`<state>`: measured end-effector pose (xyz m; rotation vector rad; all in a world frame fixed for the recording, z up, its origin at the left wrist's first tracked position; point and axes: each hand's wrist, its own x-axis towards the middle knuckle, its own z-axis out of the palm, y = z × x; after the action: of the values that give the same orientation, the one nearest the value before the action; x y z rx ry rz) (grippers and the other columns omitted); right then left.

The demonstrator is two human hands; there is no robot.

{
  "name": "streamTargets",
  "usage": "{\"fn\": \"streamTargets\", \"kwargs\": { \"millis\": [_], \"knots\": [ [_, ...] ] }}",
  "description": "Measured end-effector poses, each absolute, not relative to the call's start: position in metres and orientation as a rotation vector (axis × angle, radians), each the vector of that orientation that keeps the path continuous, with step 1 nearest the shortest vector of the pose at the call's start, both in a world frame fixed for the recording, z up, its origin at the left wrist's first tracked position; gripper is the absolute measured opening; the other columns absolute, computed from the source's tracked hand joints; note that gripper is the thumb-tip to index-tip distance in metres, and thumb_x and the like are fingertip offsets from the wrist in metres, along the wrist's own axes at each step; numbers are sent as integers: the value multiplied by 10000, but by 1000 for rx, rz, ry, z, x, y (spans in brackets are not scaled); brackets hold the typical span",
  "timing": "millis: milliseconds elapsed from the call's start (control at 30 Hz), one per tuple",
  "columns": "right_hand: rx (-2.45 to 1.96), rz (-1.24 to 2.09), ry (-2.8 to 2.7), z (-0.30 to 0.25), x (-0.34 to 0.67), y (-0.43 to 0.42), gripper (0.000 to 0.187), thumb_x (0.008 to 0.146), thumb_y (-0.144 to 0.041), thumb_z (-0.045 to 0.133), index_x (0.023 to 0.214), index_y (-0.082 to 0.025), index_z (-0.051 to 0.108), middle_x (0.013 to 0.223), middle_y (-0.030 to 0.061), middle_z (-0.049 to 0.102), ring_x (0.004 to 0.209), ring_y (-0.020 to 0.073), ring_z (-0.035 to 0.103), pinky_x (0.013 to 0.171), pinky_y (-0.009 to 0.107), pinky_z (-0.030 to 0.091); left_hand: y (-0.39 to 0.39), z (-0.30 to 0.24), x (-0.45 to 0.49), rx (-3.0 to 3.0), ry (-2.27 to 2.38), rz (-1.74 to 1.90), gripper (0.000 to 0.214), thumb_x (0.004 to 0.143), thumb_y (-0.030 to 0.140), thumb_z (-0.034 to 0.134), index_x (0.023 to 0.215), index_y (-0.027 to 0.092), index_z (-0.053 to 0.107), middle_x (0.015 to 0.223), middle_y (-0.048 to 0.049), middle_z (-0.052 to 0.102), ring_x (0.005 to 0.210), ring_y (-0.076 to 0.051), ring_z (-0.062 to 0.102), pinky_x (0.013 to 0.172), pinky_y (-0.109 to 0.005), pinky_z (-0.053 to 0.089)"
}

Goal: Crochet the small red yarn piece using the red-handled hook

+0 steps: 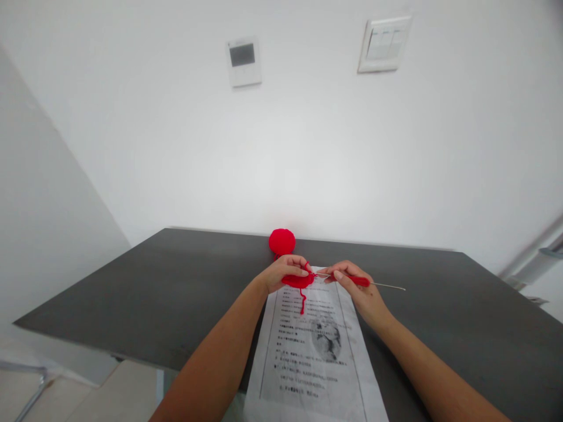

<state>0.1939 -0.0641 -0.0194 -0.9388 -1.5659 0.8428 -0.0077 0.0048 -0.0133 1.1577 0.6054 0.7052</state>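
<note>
Two bare hands meet over red yarn just below the center of the frame, above a dark table [197,281] set against a white wall [308,135]. The left hand [285,271], left of the pair, pinches a small red yarn piece [298,281] between thumb and fingers, its edge facing the lower part of the frame. A yarn tail [303,302] hangs from it over a printed sheet [308,369] that runs down to the bottom edge.

To the right, the right hand [353,284] holds a red-handled tool [362,282], fingers closed around the grip. The tool's long axis lies nearly level across the picture, dipping slightly to the right; one thin metal end points left toward the yarn piece, the other juts out past the hand. The leftward end reaches the yarn at the piece's right edge and appears to touch it, though whether it passes through a loop is too small to tell.

The yarn piece therefore lies directly in the left hand's grip and just left of the right hand's, in line with the tool; the left hand is the nearer. Behind the left hand, toward the wall, sits a red yarn ball [282,241]. A wall control panel [244,63] and a switch plate [386,44] occupy the upper frame.
</note>
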Motion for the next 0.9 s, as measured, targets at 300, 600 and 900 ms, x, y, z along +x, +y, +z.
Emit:
{"fn": "streamTargets", "kwargs": {
  "millis": [300, 600, 900],
  "knots": [
    [-928, 887, -1549, -19, 191, -65, 248, 866, -452, 578, 843, -222, 669, 900, 50, 728, 843, 203, 647, 777, 327, 490, 7, -16, -8, 1153, 598, 704, 305, 489, 231, 846, 685, 112, 645, 652, -24, 664, 573, -93, 584, 584, -209, 392],
    [-929, 912, -1556, -19, 191, -66, 255, 858, -459, 588, 856, -217, 669, 911, 52, 725, 852, 200, 644, 796, 328, 488, 6, -15, -8, 1175, 591, 692, 273, 515, 227, 829, 685, 109, 650, 643, -26, 649, 569, -88, 557, 575, -209, 364],
    [-935, 887, -1575, -16, 190, -67, 284, 848, -485, 588, 835, -212, 666, 822, 51, 699, 802, 207, 634, 747, 336, 498, 10, -20, -9, 1194, 599, 678, 265, 526, 228, 806, 709, 113, 652, 682, -38, 656, 597, -100, 563, 594, -216, 366]
  ]
}}
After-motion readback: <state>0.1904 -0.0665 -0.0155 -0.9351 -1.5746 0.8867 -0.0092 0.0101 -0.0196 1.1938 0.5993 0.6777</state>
